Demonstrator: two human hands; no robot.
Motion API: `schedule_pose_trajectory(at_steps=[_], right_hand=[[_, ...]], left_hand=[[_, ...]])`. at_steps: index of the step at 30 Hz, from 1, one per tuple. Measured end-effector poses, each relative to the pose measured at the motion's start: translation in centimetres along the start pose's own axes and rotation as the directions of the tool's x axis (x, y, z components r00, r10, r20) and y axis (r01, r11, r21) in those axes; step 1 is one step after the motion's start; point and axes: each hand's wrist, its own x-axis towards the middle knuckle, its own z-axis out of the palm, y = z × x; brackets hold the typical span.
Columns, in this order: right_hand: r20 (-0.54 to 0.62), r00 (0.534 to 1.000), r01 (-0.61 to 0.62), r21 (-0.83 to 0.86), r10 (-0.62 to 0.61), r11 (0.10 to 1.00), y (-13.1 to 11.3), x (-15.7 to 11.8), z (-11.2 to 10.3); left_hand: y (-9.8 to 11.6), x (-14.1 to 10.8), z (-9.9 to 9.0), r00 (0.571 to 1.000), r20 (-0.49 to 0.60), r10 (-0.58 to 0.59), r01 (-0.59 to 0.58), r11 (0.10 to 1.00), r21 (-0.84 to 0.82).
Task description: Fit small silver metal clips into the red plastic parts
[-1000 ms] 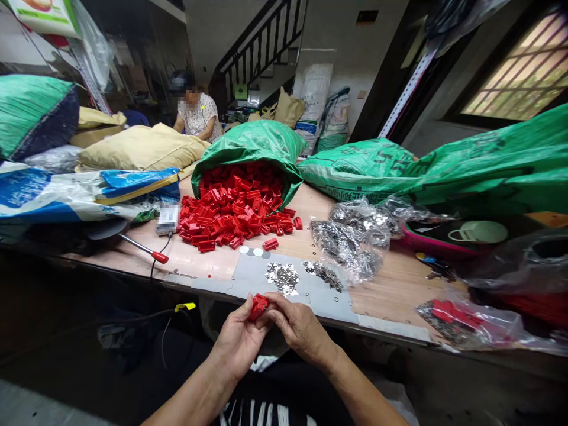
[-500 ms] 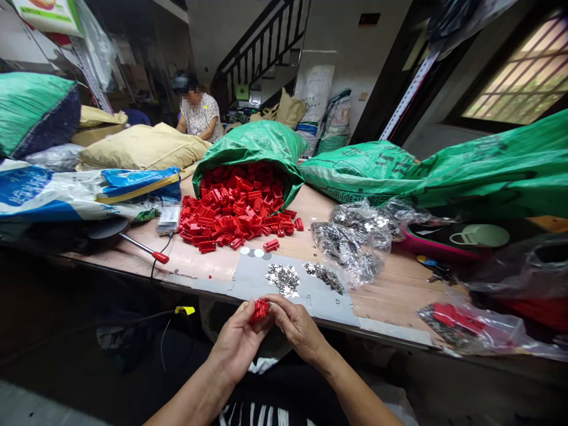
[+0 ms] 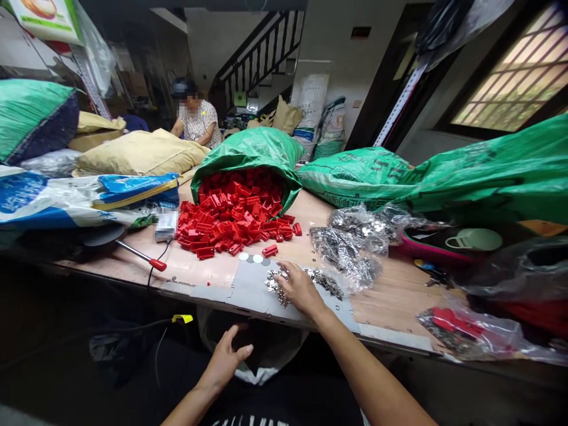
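Note:
My left hand (image 3: pixel 224 360) hangs in front of the table edge with its fingers apart, holding nothing I can see. Just beyond it is the open mouth of a pale sack (image 3: pixel 261 374) below the table. My right hand (image 3: pixel 299 288) reaches over a small pile of shiny flat metal pieces (image 3: pixel 271 283), fingers spread and touching or just above them; its fingertips partly cover the pile. A second, darker metal pile (image 3: pixel 331 284) lies right of that hand. Behind, a heap of small red plastic parts (image 3: pixel 235 228) spills from a green woven sack (image 3: pixel 261 145).
Clear bags of metal pieces (image 3: pixel 346 254) lie to the right, near a pink-rimmed tray (image 3: pixel 426 249). A lever with a red grip (image 3: pixel 157 264) juts out at left. Large sacks (image 3: pixel 142 152) line the back, where another person (image 3: pixel 199 121) sits.
My hands have separated. The red part they held is out of them. My right hand moved forward to the metal pile; my left dropped lower and opened.

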Motion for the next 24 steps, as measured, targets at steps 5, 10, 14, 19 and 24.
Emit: schedule_pose_trajectory(at_steps=[5,10,14,19,24], right_hand=[[-0.007,0.995,-0.104,-0.122,0.104,0.987,-0.3,4.5,1.3],[-0.001,0.981,-0.191,-0.159,0.194,0.968,-0.9,7.5,2.6],[-0.017,0.982,-0.188,-0.112,0.187,0.976,-1.8,7.1,2.0],[0.115,0.993,-0.024,0.080,0.015,0.997,-3.6,2.6,0.5],[0.514,0.839,-0.174,0.562,-0.176,0.808,-4.0,-3.2,0.2]], left_hand=[[0.3,-0.7,0.4,0.996,0.067,0.059,-0.063,0.997,0.053],[1.4,-1.5,1.0,0.979,0.161,0.127,-0.144,0.985,0.098],[2.6,-2.3,1.4,0.971,0.198,0.133,-0.145,0.988,0.046],[4.5,-3.5,2.2,0.967,0.251,0.037,0.036,0.959,-0.282],[5.8,-4.4,2.6,0.952,0.304,0.026,0.164,0.797,-0.581]])
